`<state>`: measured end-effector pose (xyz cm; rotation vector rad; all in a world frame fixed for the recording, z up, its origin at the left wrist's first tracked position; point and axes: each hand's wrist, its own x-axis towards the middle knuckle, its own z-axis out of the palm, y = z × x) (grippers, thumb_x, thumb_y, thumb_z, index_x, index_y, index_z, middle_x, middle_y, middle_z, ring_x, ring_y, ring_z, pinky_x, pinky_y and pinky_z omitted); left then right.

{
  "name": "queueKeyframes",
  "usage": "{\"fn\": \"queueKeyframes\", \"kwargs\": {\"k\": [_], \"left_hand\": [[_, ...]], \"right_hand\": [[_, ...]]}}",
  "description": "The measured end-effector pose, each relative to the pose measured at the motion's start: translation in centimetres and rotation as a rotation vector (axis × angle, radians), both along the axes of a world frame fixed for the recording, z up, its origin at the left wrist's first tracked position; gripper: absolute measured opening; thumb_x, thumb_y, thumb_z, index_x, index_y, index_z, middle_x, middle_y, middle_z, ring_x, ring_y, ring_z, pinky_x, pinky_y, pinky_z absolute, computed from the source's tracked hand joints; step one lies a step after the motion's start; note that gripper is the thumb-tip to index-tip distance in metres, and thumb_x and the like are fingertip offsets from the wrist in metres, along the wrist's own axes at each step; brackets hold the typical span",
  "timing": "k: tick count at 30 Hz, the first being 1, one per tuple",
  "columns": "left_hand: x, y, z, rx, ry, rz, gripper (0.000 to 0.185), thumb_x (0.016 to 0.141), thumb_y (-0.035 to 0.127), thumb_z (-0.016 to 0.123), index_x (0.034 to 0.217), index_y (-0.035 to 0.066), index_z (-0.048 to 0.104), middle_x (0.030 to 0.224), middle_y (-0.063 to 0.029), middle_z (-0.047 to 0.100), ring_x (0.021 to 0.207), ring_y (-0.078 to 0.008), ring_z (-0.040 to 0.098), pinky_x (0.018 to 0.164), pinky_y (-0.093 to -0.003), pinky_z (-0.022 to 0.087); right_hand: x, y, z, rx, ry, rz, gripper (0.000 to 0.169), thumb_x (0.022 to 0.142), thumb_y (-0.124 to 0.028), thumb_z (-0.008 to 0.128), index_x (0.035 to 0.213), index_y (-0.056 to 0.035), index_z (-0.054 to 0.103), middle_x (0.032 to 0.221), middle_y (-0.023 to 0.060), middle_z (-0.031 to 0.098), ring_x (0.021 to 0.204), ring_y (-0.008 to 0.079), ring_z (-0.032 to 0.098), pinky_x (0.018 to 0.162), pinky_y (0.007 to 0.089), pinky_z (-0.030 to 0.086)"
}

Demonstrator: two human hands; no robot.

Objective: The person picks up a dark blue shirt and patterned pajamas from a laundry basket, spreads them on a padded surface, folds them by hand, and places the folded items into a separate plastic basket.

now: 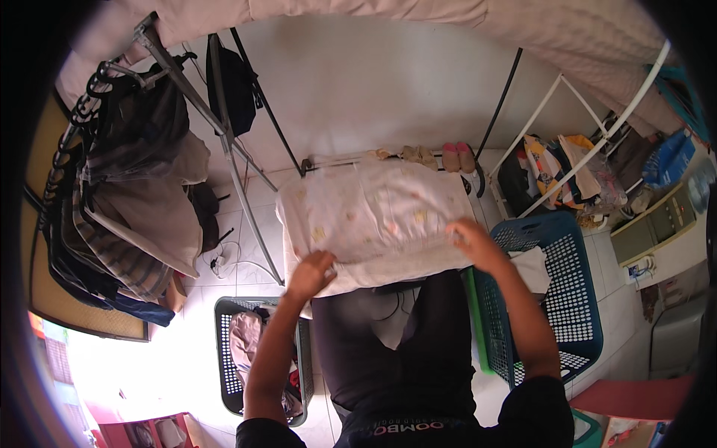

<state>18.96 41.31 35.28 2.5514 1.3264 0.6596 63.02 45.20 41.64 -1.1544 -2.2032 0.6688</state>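
Note:
A pale printed cloth with small yellow and pink figures is spread in front of me, its far edge blurred and its surface puffed up in folds. Beneath it is a padded surface covered in plain, light fabric, resting above my knees. My left hand pinches the cloth near its close left corner. At the close right side, the fingers of my right hand are bent around the cloth's edge. The exact grip of the fingertips is partly hidden.
A dark blue laundry basket holding a white cloth stands at my right. At my left is a grey basket of clothes. Garments hang from a metal rack. Pink shoes sit by the wall.

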Motion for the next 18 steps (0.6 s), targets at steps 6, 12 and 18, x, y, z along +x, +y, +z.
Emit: {"fn": "queueKeyframes", "kwargs": {"k": [6, 12, 18], "left_hand": [[0.9, -6.5, -7.9, -0.066, 0.142, 0.018, 0.03, 0.081, 0.014, 0.072, 0.11, 0.008, 0.064, 0.12, -0.0121, 0.065, 0.111, -0.0314, 0.061, 0.099, -0.0412, 0.05], [1.6, -6.4, -4.0, -0.39, 0.178, 0.041, 0.023, 0.086, 0.022, 0.073, 0.101, 0.007, 0.066, 0.117, -0.0119, 0.067, 0.108, -0.0313, 0.063, 0.098, -0.0423, 0.051], [5.6, -0.7, -2.7, -0.193, -0.066, 0.268, 0.039, 0.091, 0.028, 0.07, 0.118, 0.002, 0.062, 0.113, -0.0182, 0.066, 0.107, -0.0361, 0.063, 0.097, -0.0451, 0.05]], "right_hand": [[1.1, -7.2, -11.7, -0.038, -0.236, -0.063, 0.025, 0.088, -0.003, 0.066, 0.113, -0.0083, 0.062, 0.111, 0.0149, 0.061, 0.112, 0.0366, 0.056, 0.097, 0.0475, 0.041], [0.5, -7.8, -13.3, 0.045, -0.347, -0.102, 0.016, 0.085, -0.004, 0.066, 0.101, -0.0076, 0.064, 0.106, 0.0131, 0.062, 0.106, 0.0344, 0.058, 0.099, 0.0487, 0.041], [-5.2, -2.4, -9.2, 0.095, -0.204, -0.117, 0.015, 0.087, -0.002, 0.065, 0.101, 0.0004, 0.068, 0.105, 0.0148, 0.064, 0.11, 0.0327, 0.06, 0.098, 0.045, 0.048]]}}
